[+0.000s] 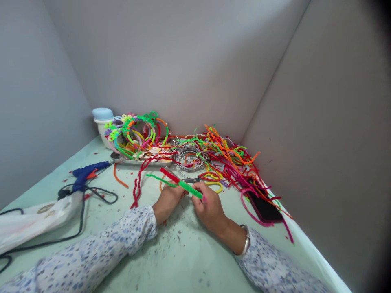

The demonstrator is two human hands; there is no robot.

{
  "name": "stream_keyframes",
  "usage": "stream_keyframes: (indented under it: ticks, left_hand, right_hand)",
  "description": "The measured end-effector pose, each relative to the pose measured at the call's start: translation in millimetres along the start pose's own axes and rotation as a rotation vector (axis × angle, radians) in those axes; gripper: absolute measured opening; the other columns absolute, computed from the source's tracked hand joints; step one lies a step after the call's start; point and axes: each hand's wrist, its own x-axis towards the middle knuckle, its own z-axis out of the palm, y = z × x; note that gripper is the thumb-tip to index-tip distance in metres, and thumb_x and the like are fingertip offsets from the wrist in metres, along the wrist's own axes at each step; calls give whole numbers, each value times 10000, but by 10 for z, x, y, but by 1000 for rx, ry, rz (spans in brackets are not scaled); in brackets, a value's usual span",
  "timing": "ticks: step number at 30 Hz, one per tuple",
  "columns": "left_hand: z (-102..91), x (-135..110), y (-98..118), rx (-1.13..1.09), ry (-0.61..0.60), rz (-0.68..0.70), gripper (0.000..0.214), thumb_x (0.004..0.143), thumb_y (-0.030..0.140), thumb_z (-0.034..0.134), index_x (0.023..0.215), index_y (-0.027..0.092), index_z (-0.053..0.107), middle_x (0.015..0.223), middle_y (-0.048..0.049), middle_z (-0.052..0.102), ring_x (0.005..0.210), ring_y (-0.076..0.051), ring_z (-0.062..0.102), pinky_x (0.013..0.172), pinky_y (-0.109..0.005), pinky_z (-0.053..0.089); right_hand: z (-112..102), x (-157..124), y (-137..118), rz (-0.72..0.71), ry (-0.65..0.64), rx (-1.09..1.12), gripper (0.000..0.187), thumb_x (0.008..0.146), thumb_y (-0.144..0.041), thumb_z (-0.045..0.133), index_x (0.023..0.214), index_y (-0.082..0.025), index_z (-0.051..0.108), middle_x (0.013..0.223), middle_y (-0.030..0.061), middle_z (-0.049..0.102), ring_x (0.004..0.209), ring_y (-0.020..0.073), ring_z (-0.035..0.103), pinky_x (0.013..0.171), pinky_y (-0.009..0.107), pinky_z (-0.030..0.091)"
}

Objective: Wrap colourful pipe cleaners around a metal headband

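Observation:
Between my two hands is a fuzzy pipe-cleaner-wrapped band [190,189], red at the far end, then green, with a pink tip. My right hand [210,206] is closed around its near part. My left hand [170,201] is closed beside it, where a thin green pipe cleaner [159,178] sticks out from the fingers to the left. The left fingertips are partly hidden. Just beyond the hands lie scissors [210,176] with red and yellow handles. Red pipe cleaners [139,179] lie on the table to the left.
A metal tray [143,162] holds small pale pieces, with colourful pipe-cleaner headbands [142,130] above it. A wire coil [190,158], heaped pipe cleaners [226,150] and a phone [265,207] lie right. A blue glue gun [87,173], its cord, a plastic bag [39,219] and a white bottle [104,126] stand left.

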Motion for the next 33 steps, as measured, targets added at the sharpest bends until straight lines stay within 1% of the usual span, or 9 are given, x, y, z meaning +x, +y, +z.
stream_keyframes:
  ticks: [2,4,6,8,10,13,19,25,33]
  left_hand:
    - [26,-12,13,-25,17,-31,216,712,315,506,542,183,514,489,36,427,475,-115,389,465,-236,283]
    - [56,-32,40,-54,7,-37,210,744,332,488,611,178,537,507,40,442,470,-113,404,463,-234,304]
    - [80,-48,66,-96,-64,-1,154,734,298,516,668,168,564,523,44,459,489,-108,418,482,-228,326]
    - [94,-48,74,-145,-102,17,114,716,250,532,748,158,590,541,48,479,494,-102,418,486,-222,332]
    - [98,-30,59,-172,-88,19,124,716,231,538,794,154,597,555,51,491,491,-98,417,482,-217,336]
    - [92,8,22,-180,-58,18,100,736,248,556,765,159,588,531,58,477,479,-92,411,480,-213,331]
    - [82,12,46,-207,-74,-1,104,727,251,568,749,154,597,493,63,484,453,-83,400,466,-207,297]
    - [63,16,27,-197,-91,2,192,756,331,573,792,147,614,485,67,481,433,-79,394,454,-202,283]
    - [50,22,34,-221,-96,6,229,766,360,606,788,136,647,502,51,522,452,-75,412,465,-197,300]
  right_hand:
    - [12,19,12,97,21,88,148,755,-148,476,857,-207,566,735,-8,586,655,153,532,631,257,405]
    - [25,52,40,261,43,241,116,763,-172,471,832,-213,555,636,-40,528,551,128,476,541,238,378]
    - [30,94,74,414,61,437,81,753,-196,479,812,-219,529,553,-69,472,472,107,419,465,217,339]
    - [25,134,97,504,77,597,91,726,-213,499,815,-220,514,543,-76,494,453,96,425,433,199,328]
    - [12,160,100,550,92,675,112,705,-222,510,816,-216,515,549,-71,528,447,88,439,412,185,319]
    - [-6,170,75,580,84,706,111,689,-226,519,799,-208,518,533,-70,535,433,81,441,394,174,311]
    - [5,160,99,603,61,753,121,683,-226,541,801,-203,525,523,-74,546,415,71,440,385,168,311]
    - [21,163,161,616,67,798,122,685,-236,561,798,-198,537,529,-64,553,414,73,444,376,168,301]
    - [26,154,170,613,66,900,125,702,-223,563,821,-198,534,539,-68,551,425,66,446,384,159,302]
